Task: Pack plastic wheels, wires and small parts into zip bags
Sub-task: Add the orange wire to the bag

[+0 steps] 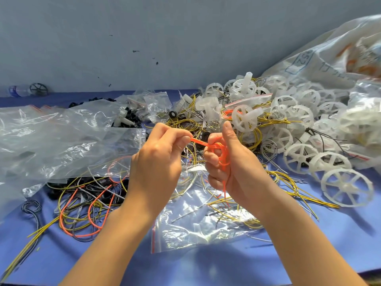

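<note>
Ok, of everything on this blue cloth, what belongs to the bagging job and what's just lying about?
Job: orange wire, gripped by left hand and right hand; zip bag beneath them; white wheels; loose wires; empty zip bags; small black parts.
Lying about: plastic bottle, far left; big white sack, right.

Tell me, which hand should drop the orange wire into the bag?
Right, probably. The right hand has the orange wire looped round its fingers, above the zip bag. The left hand only pinches one end, so it could let go and open the bag.
</note>
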Tool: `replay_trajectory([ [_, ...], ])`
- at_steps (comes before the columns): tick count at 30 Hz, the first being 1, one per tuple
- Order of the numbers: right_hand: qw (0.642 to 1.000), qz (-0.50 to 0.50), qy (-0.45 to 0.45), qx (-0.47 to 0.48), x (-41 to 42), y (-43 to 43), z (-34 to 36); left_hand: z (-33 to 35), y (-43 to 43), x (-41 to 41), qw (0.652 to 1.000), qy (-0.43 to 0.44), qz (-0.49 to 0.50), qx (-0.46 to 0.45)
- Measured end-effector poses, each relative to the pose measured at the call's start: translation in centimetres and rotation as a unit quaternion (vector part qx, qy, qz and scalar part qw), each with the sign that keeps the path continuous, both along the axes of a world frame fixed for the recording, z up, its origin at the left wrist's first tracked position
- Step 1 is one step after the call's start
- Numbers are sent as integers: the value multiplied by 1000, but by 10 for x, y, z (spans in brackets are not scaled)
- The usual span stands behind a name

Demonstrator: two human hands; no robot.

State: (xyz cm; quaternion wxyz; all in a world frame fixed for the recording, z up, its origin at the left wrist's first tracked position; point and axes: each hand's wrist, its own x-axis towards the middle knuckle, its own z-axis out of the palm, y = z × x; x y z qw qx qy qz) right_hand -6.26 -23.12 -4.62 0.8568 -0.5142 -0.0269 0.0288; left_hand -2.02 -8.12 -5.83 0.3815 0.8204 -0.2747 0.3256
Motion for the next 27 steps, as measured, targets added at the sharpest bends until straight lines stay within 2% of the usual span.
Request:
replay_trajectory([
  [5,999,35,5,22,1,-1,2,1,2,2,1000,20,12,-11],
  [7,999,6,-3,40,2,-2,2,-2,-3,-1,994,91,-23,-61],
  [8,998,-24,-9,50,3,-2,2,-4,-8,-5,981,160,-58,-98],
  [11,991,-109,-21,75,7,-2,-1,-8,-25,-22,907,346,-156,-182],
  [14,989,-121,-13,83,9,-1,-4,-9,-32,-29,854,417,-198,-240],
  [17,989,-102,10,105,11,-2,-4,-8,-32,-32,824,448,-226,-262],
  [19,987,-99,17,124,12,0,-5,-11,-35,-37,820,454,-232,-260],
  [23,979,-111,16,169,14,9,-12,-19,-39,-42,864,411,-176,-233],
  [27,985,-133,23,109,14,14,-14,-15,-36,-42,852,427,-168,-252],
])
